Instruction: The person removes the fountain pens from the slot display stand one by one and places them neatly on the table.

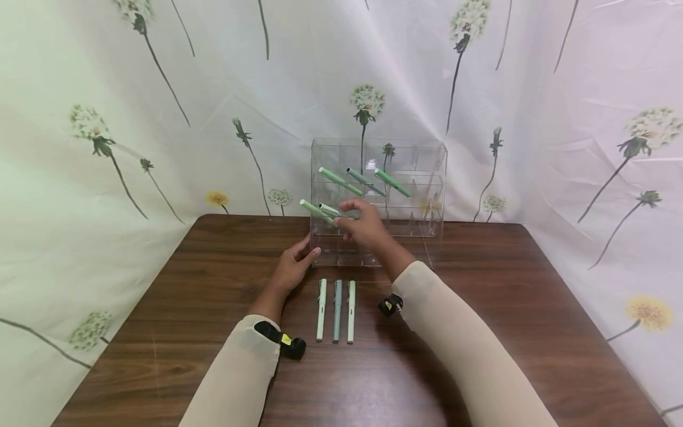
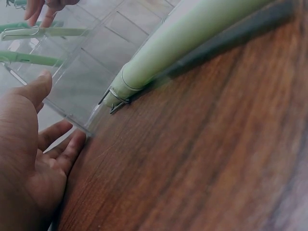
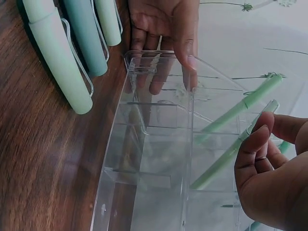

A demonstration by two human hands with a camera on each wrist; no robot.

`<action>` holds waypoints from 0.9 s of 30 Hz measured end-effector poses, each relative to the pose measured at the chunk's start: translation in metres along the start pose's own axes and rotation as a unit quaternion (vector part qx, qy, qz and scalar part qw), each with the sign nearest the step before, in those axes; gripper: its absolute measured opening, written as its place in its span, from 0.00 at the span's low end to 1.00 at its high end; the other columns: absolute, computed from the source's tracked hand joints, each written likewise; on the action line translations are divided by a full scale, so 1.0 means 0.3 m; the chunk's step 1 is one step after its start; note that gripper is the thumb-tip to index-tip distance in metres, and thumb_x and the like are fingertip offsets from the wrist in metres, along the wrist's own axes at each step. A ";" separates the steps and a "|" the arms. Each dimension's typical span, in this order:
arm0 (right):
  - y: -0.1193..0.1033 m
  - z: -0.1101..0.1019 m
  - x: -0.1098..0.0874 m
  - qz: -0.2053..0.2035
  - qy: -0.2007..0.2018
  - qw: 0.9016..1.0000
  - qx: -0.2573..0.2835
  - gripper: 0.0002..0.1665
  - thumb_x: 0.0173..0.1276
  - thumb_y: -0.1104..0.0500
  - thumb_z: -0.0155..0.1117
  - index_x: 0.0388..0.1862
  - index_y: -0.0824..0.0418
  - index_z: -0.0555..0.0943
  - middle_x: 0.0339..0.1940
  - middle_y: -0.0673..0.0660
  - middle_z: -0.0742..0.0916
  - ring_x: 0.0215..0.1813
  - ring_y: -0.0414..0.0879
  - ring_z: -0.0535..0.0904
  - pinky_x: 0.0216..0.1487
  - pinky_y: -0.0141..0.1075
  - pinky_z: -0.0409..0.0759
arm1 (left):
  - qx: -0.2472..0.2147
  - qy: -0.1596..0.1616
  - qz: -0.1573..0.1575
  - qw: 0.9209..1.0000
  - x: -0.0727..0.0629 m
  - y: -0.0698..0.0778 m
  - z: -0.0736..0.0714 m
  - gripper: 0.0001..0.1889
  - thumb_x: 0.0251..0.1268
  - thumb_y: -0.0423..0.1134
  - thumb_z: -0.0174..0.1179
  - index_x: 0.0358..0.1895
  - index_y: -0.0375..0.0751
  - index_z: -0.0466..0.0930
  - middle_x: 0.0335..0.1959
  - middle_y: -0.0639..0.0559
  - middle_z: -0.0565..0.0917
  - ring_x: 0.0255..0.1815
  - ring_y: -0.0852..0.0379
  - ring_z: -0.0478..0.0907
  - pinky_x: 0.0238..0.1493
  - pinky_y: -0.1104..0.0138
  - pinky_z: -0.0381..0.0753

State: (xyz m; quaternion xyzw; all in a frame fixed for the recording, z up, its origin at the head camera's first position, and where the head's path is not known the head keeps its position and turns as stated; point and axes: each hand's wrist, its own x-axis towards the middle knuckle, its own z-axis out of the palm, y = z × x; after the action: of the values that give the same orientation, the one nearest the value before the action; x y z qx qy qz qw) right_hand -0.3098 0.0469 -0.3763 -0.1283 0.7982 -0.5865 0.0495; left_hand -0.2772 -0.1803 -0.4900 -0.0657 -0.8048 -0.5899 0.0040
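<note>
A clear acrylic tiered pen stand [image 1: 432, 228] stands at the back of the table. My right hand [image 1: 368, 224] pinches the capped end of a pale green pen [image 3: 216, 166], which slants in a middle-tier compartment. Left of it leans a light green pen [image 1: 311, 207] in the same tier. My left hand [image 1: 292, 267] touches the stand's lower left side, with fingers extended along the wall and thumb toward the front. Higher up lean a green pen [image 1: 336, 179], a grey-blue pen [image 1: 365, 181] and a darker green pen [image 1: 392, 182].
Before the stand, three capped pens lie side by side on the brown wooden table [image 1: 213, 284]: a pale green pen [image 1: 321, 311], a blue-grey pen [image 1: 337, 311] and another pale green pen [image 1: 351, 311]. A dandelion-print curtain [image 1: 299, 107] hangs behind.
</note>
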 end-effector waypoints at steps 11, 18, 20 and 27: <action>0.011 0.024 0.013 -0.008 0.003 0.999 -0.042 0.27 0.83 0.59 0.67 0.76 0.63 0.77 0.69 0.61 0.82 0.30 0.46 0.84 0.37 0.49 0.90 | 0.004 0.001 -0.006 1.000 0.004 0.008 0.001 0.34 0.85 0.50 0.62 0.88 0.58 0.62 0.88 0.46 0.66 0.88 0.40 0.64 0.85 0.41 0.66; 0.009 0.044 0.022 -0.018 0.006 0.998 -0.061 0.21 0.84 0.59 0.66 0.71 0.60 0.80 0.69 0.61 0.81 0.26 0.44 0.82 0.30 0.40 0.87 | 0.013 0.009 -0.011 1.000 0.003 0.001 0.000 0.34 0.85 0.49 0.62 0.87 0.59 0.63 0.87 0.45 0.67 0.87 0.40 0.65 0.85 0.42 0.66; 0.007 0.049 0.022 -0.021 0.009 0.997 -0.069 0.20 0.85 0.59 0.65 0.71 0.61 0.80 0.68 0.62 0.81 0.25 0.44 0.82 0.27 0.36 0.83 | 0.015 0.011 -0.010 1.000 0.000 0.002 0.000 0.34 0.85 0.49 0.62 0.87 0.59 0.63 0.87 0.45 0.67 0.87 0.40 0.65 0.85 0.42 0.66; 0.000 0.058 0.026 -0.026 0.020 0.995 -0.094 0.19 0.86 0.62 0.62 0.70 0.63 0.81 0.67 0.64 0.81 0.26 0.48 0.82 0.27 0.32 0.80 | 0.013 0.010 -0.008 1.000 -0.004 0.009 0.002 0.34 0.85 0.51 0.62 0.87 0.59 0.63 0.86 0.44 0.68 0.86 0.40 0.66 0.84 0.42 0.67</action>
State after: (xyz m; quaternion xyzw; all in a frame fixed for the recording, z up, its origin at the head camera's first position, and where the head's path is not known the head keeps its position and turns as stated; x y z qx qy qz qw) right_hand -0.3135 0.0288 -0.3811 -0.1412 0.8473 -0.5120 0.0057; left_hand -0.2756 -0.1790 -0.4877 -0.0529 -0.8126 -0.5803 0.0085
